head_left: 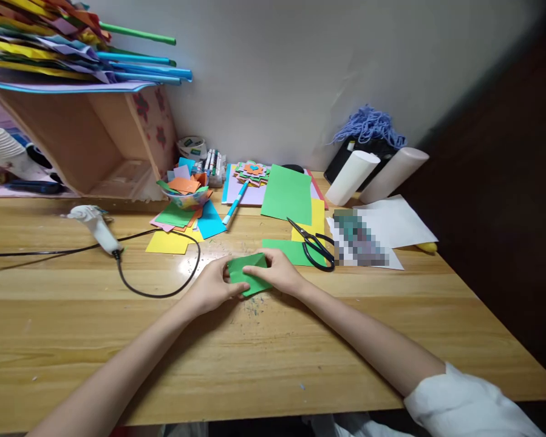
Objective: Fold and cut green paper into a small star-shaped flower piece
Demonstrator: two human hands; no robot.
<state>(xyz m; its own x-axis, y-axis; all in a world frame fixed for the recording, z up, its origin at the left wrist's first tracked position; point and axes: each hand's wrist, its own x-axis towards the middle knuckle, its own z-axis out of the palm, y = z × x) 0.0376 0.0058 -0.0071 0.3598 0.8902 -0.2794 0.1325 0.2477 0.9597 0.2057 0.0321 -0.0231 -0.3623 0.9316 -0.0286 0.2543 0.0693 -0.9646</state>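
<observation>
Pale wall [277, 91] rose behind a wooden table [368, 376] in the head view. Near the table's middle, the left hand [213, 284] and the right hand [282, 273] together grasped a piece of green paper [251, 278], both thumbs pressing its upper face, the other fingers partly hidden. Scissors [311, 238] lay just beyond the right hand, over more paper [293, 255]. Off to the left, a glue gun [95, 227] trailed its black cord [156, 296], near a bowl [188, 199] heaped with paper scraps [184, 184].

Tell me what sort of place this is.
Probably a papercraft workspace: besides the green paper being held, scissors and what looks like a glue gun lie on the wooden table.
</observation>
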